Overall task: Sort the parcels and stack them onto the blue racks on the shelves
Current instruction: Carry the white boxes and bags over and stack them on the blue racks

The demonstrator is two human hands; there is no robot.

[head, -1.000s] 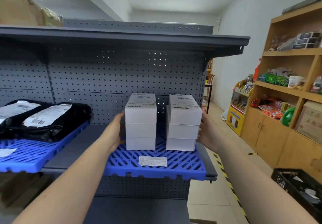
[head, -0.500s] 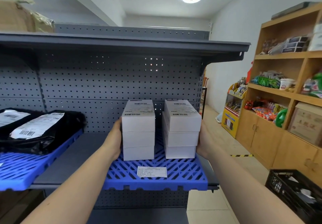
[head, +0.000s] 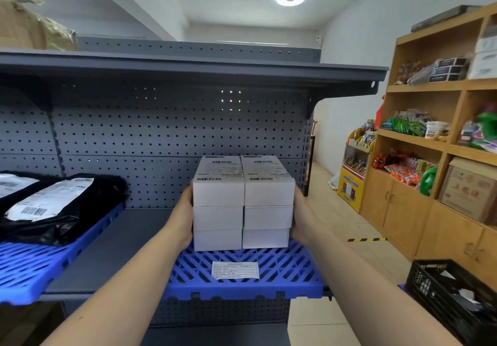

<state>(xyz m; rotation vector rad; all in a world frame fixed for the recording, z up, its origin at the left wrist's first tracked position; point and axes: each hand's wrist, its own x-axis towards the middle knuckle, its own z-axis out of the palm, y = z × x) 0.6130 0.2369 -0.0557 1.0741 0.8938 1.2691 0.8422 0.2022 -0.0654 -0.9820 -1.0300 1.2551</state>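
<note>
Two stacks of white boxes stand side by side and touching on a blue rack (head: 282, 278) on the grey shelf: the left stack (head: 217, 211) and the right stack (head: 267, 208), each three high with barcode labels on top. My left hand (head: 181, 219) presses flat against the left stack's outer side. My right hand (head: 301, 216) presses flat against the right stack's outer side. A paper label (head: 235, 270) lies on the rack in front of the boxes.
Black plastic parcels (head: 56, 211) with white labels lie on another blue rack (head: 32, 265) at the left. A black crate (head: 454, 297) sits on the floor at the lower right. Wooden shelves (head: 441, 141) with goods line the right wall.
The two stacks had a gap between them; my hands have pushed them together until they touch. The camera view has moved closer.
</note>
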